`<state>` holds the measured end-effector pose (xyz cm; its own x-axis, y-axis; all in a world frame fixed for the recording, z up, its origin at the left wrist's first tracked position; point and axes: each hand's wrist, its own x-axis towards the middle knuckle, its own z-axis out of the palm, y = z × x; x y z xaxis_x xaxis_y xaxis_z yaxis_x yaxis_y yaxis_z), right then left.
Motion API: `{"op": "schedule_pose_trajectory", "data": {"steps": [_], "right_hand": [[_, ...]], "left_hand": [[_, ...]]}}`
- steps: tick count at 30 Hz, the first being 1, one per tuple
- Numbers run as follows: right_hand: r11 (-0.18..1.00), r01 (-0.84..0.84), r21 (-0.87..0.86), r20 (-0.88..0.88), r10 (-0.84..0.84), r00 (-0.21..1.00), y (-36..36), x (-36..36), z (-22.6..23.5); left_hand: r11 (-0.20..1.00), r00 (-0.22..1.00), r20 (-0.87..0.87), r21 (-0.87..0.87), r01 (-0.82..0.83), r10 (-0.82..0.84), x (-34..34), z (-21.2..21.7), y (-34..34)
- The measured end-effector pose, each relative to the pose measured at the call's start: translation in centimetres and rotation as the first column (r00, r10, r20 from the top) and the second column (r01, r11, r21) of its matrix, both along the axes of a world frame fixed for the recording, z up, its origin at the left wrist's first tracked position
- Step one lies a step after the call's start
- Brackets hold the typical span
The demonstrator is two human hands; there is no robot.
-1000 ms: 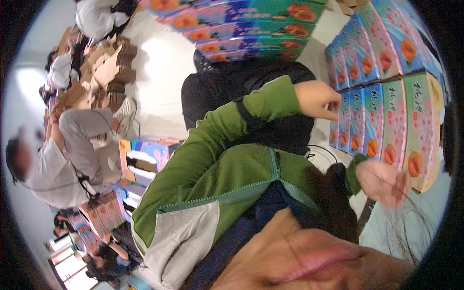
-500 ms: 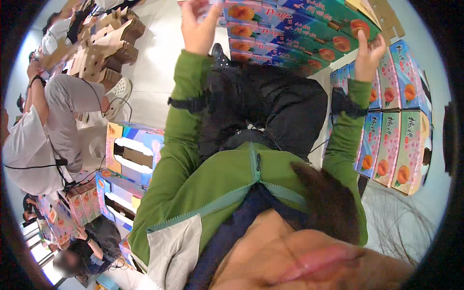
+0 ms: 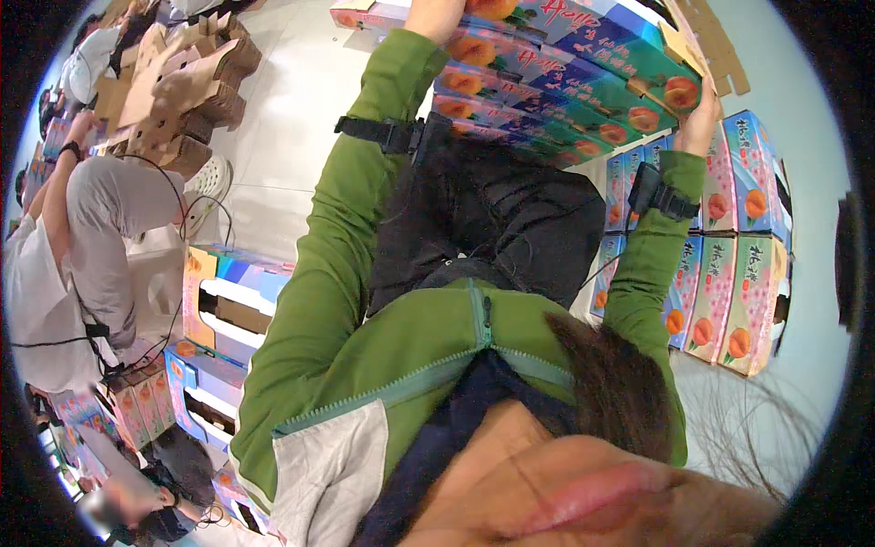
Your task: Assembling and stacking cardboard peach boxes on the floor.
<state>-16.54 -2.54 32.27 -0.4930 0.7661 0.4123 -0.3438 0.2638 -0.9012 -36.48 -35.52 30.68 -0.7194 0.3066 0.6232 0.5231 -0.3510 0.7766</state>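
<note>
Peach-printed top carton (image 3: 597, 38) is borne by the carton stack (image 3: 524, 96); over the stack's left part the left hand (image 3: 436, 16) is cropped, at its right end the right hand (image 3: 698, 123) is seemingly laid, and whether either is closed cannot be told

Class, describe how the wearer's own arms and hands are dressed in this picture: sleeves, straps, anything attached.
The left sleeve and right sleeve are long and green. A black strap with a dark block circles the left forearm; a similar black band circles the right. The visible parts of the left hand and right hand are ungloved.
</note>
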Motion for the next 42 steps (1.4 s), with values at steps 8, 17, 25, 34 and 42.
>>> {"op": "schedule_pose_trajectory", "data": {"steps": [8,17,25,34,42], "right_hand": [[0.987,-0.113,-0.11,-0.043,0.109,0.993,-3.2,0.8,1.0],[0.916,-0.188,0.354,0.083,0.17,0.982,-15.4,-0.8,-0.5],[0.684,-0.69,-0.238,-0.028,0.705,0.709,-29.7,-2.3,-3.8],[0.14,-0.627,-0.766,0.095,0.99,0.105,-37.8,-6.3,-13.7],[0.085,-0.501,-0.861,0.001,0.986,0.164,-39.3,-7.8,-19.9]], "left_hand": [[0.995,0.995,0.029,0.001,-0.097,0.097,1.1,0.3,-4.5],[0.815,0.8,0.555,0.341,-0.469,0.228,1.9,-3.1,-22.8],[0.698,0.735,0.576,0.359,-0.62,0.357,2.4,-1.7,-43.1],[0.705,0.553,0.629,0.011,-0.709,0.546,6.9,-3.2,-54.5],[0.817,0.534,0.621,-0.392,-0.423,0.574,7.6,-12.0,-53.3]]}}
